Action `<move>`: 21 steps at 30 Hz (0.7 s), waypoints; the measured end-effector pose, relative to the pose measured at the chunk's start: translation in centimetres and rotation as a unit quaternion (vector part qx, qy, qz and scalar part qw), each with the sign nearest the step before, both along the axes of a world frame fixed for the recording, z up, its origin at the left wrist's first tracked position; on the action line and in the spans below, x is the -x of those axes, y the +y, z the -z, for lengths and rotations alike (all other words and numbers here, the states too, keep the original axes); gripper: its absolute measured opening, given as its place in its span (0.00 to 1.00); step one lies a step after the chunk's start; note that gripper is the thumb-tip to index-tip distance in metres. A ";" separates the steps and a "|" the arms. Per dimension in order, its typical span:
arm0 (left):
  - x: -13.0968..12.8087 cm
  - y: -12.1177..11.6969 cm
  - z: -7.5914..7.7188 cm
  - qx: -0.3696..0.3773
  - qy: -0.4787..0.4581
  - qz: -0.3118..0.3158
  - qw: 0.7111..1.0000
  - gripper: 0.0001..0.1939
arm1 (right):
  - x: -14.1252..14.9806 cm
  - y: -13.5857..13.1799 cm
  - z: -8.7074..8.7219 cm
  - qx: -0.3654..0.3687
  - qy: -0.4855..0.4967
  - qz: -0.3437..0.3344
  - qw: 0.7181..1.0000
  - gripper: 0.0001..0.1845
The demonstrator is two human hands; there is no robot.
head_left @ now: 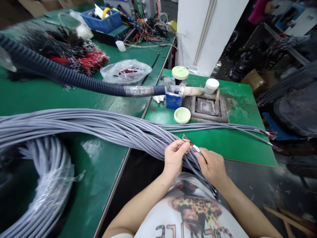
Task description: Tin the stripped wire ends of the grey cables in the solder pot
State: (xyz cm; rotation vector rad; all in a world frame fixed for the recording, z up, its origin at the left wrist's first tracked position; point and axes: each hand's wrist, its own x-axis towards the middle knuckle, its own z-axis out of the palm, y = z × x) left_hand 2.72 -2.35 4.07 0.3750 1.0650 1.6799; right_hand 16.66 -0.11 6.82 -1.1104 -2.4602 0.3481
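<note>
Two green work surfaces are seen, a long table (99, 198) at the left and a stained board (235, 148) at the right, with a white pillar (193, 19) behind them in a cluttered workshop. One thick bundle of grey cables (111, 127) is laid over the table, and one film-wrapped coil (55, 185) is set below it. One grey cable (196, 148) is held over the bundle, in front of the torso: its bared wires (185, 138) are pinched between thumb and forefinger of the left hand (174, 158), and its sheath, beside a white band, is gripped by the curled right hand (213, 166). On the board, one white tub (211, 86), one green-lidded jar (180, 73), one shallow green lid (182, 115) and one blue box (173, 100) are counted. Marks on the jar and partial lettering on the shirt (158, 208) cannot be read.
</note>
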 end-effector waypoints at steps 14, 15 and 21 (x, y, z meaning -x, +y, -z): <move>2.1 -0.7 -0.7 -0.170 0.476 -0.039 0.862 0.03 | 0.0 0.5 -1.5 0.328 0.151 0.002 0.933 0.18; 2.1 -0.8 -0.8 -0.216 0.534 -0.056 0.816 0.05 | 0.2 0.6 -1.6 0.414 0.198 0.000 0.889 0.20; 1.4 -1.0 -0.7 -0.303 0.603 -0.111 0.729 0.11 | 1.4 1.3 -1.6 0.634 0.390 0.003 0.668 0.18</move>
